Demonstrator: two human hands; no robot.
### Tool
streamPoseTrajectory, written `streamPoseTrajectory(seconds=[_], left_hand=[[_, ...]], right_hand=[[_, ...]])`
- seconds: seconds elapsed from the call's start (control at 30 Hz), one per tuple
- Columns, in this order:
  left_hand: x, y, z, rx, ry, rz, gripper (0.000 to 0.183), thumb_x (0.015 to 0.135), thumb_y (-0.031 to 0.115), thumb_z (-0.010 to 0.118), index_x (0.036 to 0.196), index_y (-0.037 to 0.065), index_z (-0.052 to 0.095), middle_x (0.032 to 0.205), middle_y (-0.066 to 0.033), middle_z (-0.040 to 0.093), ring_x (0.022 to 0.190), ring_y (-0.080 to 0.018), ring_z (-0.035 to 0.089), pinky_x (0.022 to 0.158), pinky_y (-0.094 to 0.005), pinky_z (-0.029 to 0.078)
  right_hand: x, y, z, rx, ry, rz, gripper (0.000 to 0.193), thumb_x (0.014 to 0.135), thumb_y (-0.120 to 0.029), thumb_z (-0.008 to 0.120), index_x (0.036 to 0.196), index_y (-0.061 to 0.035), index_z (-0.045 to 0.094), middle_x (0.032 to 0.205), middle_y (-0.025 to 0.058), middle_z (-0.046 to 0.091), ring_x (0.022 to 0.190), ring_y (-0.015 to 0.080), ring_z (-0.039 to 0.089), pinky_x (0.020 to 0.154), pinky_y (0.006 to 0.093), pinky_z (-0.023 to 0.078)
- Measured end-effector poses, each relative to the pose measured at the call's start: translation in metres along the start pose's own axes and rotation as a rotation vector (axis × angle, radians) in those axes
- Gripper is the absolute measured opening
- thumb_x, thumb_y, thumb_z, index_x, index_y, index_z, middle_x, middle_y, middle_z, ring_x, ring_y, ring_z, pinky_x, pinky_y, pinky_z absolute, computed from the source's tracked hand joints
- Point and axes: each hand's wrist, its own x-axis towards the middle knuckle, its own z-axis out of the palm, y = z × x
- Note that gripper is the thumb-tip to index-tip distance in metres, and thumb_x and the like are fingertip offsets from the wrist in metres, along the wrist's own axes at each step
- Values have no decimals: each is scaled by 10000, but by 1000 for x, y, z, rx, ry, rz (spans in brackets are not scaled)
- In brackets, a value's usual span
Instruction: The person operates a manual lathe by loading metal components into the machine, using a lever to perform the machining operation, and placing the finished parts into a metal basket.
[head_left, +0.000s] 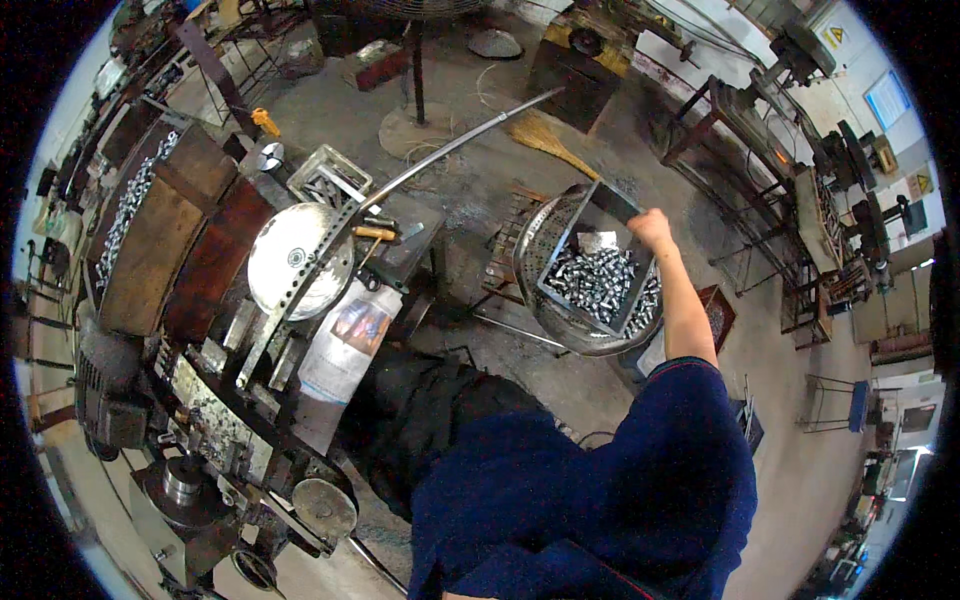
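right fingers point(640, 223) grip a grey bin point(606, 213) of metal parts point(595, 285) over a round basin point(530, 245), broom point(550, 142) near.

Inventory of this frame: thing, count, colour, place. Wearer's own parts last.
Rectangular bin: one, grey, over the round basin
Small metal parts: too many to count, silver, inside the bin
Round basin: one, dark metal, beneath the bin
Round disc: one, whitish, on the left bench
Long bar: one, silver-grey, reaching across the disc
Printed bag: one, mostly white, below the disc
Broom: one, straw-yellow, floor, upper centre
Stool: one, blue, far right
Right hand: one, bare, gripping the bin's rim
Left hand: out of view
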Motion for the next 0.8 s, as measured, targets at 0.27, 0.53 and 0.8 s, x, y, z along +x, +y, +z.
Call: streamPoseTrajectory(seconds=[0.27,0.53,0.8], left_hand=[[-11,5,-8,189,-163,19,517,884,414,453,1268,80,362,1265,-138,416,1138,-250,430,1007,-456,316],[113,-69,-131,154,-1046,591,589,886,436,413,1326,62,298,1347,-160,354,1244,-272,351,1013,-502,273],[30,-26,-37,193,-162,66,581,878,424,440,1305,50,322,1285,-161,413,1183,-268,404,984,-485,301]], right_hand=[[-15,15,39,-133,-243,211,488,698,-294,582,1065,27,569,1163,214,537,1108,312,509,930,361,410],[4,4,61,-264,-333,287,482,726,-271,549,1148,-37,549,1228,147,517,1150,260,491,942,342,402],[-7,-9,43,-316,-326,310,493,723,-281,550,1149,-34,550,1210,136,535,1141,254,501,933,341,407]])
